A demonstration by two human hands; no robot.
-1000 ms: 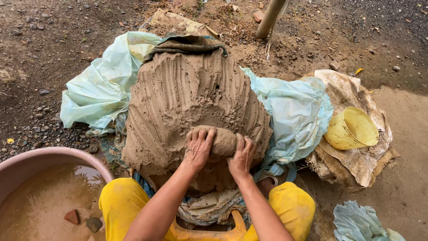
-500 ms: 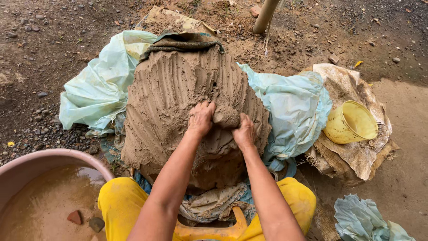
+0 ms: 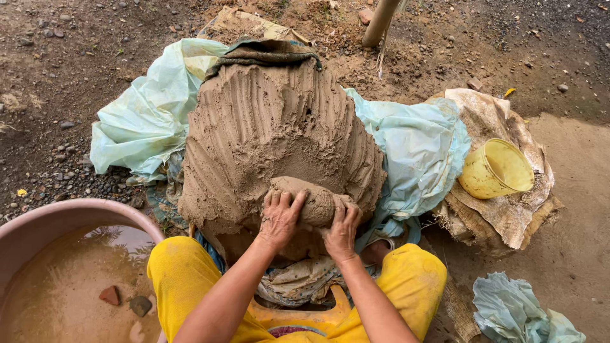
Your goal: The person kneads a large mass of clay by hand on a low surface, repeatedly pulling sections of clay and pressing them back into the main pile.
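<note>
A: Where are the hands?

B: Both are on a roll of wet clay (image 3: pixel 311 202) at the near edge of the big clay mound (image 3: pixel 273 133). The left hand (image 3: pixel 278 219) lies over the roll's left end, fingers (image 3: pixel 283 202) spread apart and pressed onto it. The right hand (image 3: pixel 342 230) presses the right end, fingers curled over the clay, close together.

A: And the roll itself?

B: It lies crosswise, resting against the mound's near slope, touching it. The mound's surface is scored with finger grooves running far to near.

A: What is under the mound?

B: Pale green plastic sheeting (image 3: pixel 146 114) spreads out left and right of it on the dirt ground (image 3: pixel 76 57). A dark cloth (image 3: pixel 267 52) drapes the far top of the mound.

A: Around the person?

B: Yellow-clad knees (image 3: pixel 181 270) flank the near side of the mound. A pink basin (image 3: pixel 70 213) of muddy water sits near left, with stones lying in it. A yellow bucket (image 3: pixel 497 170) lies tipped on its side on sacking (image 3: pixel 508 222) to the right, well apart from the hands. A pole (image 3: pixel 380 22) stands at the far side. More crumpled plastic (image 3: pixel 521 311) lies near right.
</note>
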